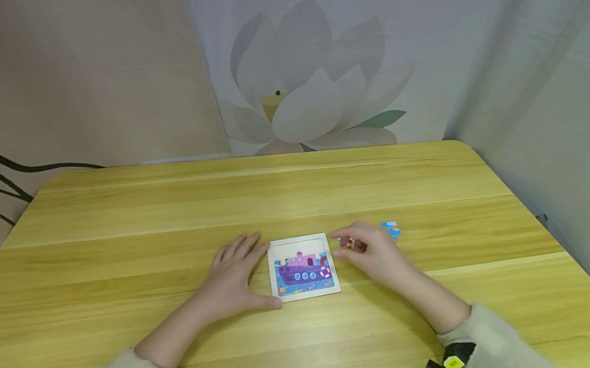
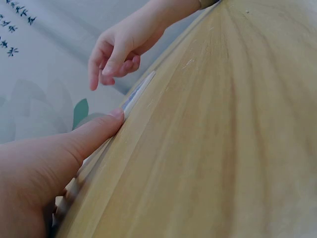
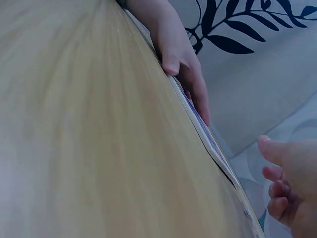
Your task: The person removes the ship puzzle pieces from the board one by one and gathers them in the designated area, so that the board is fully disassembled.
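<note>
A jigsaw puzzle (image 1: 303, 274) in a square white tray (image 1: 327, 239) shows a purple and pink ship on blue water. Its picture fills the lower part; a pale strip of bare tray shows along the top. My left hand (image 1: 235, 280) lies with spread fingers at the tray's left side, thumb at the near corner and fingertips by the far one. Just right of the tray hovers my right hand (image 1: 373, 255), thumb and index finger apart, the other fingers loosely bent, nothing visible between them. Beneath it, partly hidden, are small puzzle pieces (image 1: 344, 242).
More loose blue pieces (image 1: 392, 230) lie beyond the right hand's knuckles. The wooden table (image 1: 161, 196) reaches back to a wall with a printed flower (image 1: 309, 81). Both sleeves carry a black wrist device.
</note>
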`<state>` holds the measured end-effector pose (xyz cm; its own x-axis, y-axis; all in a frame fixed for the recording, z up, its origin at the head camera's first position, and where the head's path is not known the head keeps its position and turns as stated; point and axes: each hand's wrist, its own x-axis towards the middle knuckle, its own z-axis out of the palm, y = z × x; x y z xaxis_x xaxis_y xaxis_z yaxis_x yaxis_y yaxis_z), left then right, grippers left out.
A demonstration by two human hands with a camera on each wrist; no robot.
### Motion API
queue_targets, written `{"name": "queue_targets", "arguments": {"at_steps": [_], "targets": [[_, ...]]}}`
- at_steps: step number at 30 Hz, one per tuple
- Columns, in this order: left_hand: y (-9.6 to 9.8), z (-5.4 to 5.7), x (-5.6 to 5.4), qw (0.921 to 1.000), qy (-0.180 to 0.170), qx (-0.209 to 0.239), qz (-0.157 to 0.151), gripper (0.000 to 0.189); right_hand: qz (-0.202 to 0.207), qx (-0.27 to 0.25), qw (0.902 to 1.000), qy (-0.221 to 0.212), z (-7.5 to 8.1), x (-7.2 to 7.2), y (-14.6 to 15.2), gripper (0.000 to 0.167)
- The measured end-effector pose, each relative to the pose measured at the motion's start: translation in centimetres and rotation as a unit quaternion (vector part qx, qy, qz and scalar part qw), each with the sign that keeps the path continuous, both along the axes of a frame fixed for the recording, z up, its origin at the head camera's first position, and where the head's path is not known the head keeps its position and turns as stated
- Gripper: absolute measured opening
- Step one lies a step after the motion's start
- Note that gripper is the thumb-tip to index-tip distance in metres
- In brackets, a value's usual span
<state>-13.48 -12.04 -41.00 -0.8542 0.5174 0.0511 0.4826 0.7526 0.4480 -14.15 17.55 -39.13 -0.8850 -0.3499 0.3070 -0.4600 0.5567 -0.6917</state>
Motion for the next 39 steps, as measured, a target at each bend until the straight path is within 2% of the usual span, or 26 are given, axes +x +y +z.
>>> {"name": "queue_targets", "arguments": {"at_steps": [20, 26, 33, 39], "targets": [[0.0, -0.1, -0.1, 1.0000, 0.001, 0.005, 0.006, 0.117, 0.055, 0.036, 0.9965, -0.053, -0.5, 0.0, -4.7, 0.029], [-0.1, -0.1, -0.1, 0.9999, 0.003, 0.011, 0.004, 0.117, 0.077, 0.050, 0.9946, -0.048, -0.7, -0.2, -5.7, 0.030], [-0.1, -0.2, -0.1, 0.9999, 0.004, 0.011, 0.002, 0.116, 0.069, 0.103, 0.9912, -0.046, -0.7, -0.3, -6.3, 0.033], [-0.2, -0.3, -0.2, 0.9999, 0.004, 0.010, 0.001, 0.116, 0.052, 0.164, 0.9842, -0.043, -0.3, -0.3, -6.9, 0.037]]}}
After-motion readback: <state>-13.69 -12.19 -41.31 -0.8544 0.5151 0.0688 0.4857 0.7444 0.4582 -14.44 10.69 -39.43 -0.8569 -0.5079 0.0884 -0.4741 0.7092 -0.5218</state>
